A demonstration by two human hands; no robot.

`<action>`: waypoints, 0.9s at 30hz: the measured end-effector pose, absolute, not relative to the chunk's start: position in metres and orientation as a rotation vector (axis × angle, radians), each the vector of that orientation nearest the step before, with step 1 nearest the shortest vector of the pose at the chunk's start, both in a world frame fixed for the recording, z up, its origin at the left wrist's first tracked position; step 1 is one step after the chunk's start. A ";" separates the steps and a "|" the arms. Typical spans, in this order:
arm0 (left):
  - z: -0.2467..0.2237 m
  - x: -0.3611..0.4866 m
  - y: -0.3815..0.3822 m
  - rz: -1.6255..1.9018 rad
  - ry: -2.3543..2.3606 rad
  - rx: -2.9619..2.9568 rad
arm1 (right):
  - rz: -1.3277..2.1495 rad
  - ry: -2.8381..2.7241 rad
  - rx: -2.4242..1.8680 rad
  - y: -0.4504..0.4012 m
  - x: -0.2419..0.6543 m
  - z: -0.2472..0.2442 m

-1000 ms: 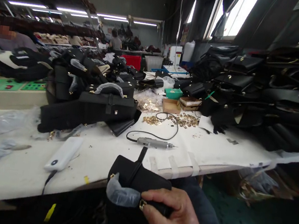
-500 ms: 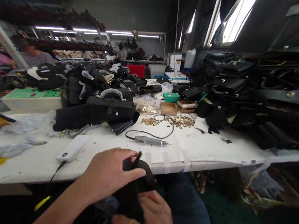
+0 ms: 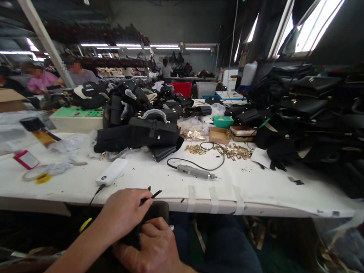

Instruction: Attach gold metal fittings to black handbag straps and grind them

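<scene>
Just off the table's front edge, my left hand point(image 3: 125, 212) pinches a thin black strap whose dark ends stick out past the fingertips. My right hand point(image 3: 153, 249) is lower and to the right, its fingers closed on a black bag point(image 3: 159, 210) over my lap. Much of the bag is hidden under both hands. On the white table point(image 3: 159, 180) beyond lies a grey electric screwdriver point(image 3: 194, 171) with a looped black cable. A white power bank point(image 3: 111, 172) with a cable lies left of it.
Gold metal fittings point(image 3: 236, 152) lie by a cardboard box point(image 3: 219, 135) and a green box point(image 3: 223, 122). Black bags point(image 3: 152, 130) are heaped at centre left, more point(image 3: 314, 100) are stacked right. Tape rolls and a red-edged item point(image 3: 27, 159) lie left. People sit far left.
The view has swung left. Both hands have moved closer together, and the right hand now reaches over the bag beside the left. The strap ends at the left fingertips show more clearly.
</scene>
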State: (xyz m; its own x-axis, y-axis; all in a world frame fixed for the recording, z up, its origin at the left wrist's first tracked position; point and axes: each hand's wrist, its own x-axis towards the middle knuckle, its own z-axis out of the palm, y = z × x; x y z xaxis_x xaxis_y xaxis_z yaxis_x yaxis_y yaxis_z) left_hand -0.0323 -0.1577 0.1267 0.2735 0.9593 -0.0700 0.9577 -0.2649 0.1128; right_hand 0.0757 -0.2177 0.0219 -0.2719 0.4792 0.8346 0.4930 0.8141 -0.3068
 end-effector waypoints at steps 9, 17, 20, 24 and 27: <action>0.141 -0.063 -0.147 0.599 1.617 2.148 | 0.465 -1.589 -0.687 -0.209 0.157 0.089; 0.169 -0.054 -0.151 0.637 1.462 2.159 | 0.853 -1.645 -0.673 -0.135 0.146 0.125; 0.175 -0.063 -0.154 0.596 1.457 2.038 | 0.906 -1.677 -0.721 -0.137 0.135 0.134; 0.183 -0.062 -0.168 0.523 1.353 1.749 | 0.904 -1.717 -0.838 -0.158 0.139 0.149; 0.183 -0.046 -0.177 0.505 1.238 1.537 | 1.041 -1.711 -0.873 -0.169 0.157 0.155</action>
State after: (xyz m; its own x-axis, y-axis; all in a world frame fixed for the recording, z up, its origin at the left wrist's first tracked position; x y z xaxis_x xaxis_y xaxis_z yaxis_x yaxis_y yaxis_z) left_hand -0.0457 -0.1766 0.1827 0.3753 0.8861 -0.2719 0.4437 0.0858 0.8921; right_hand 0.1574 -0.1690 0.1547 -0.3242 0.8829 0.3398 0.1038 0.3902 -0.9149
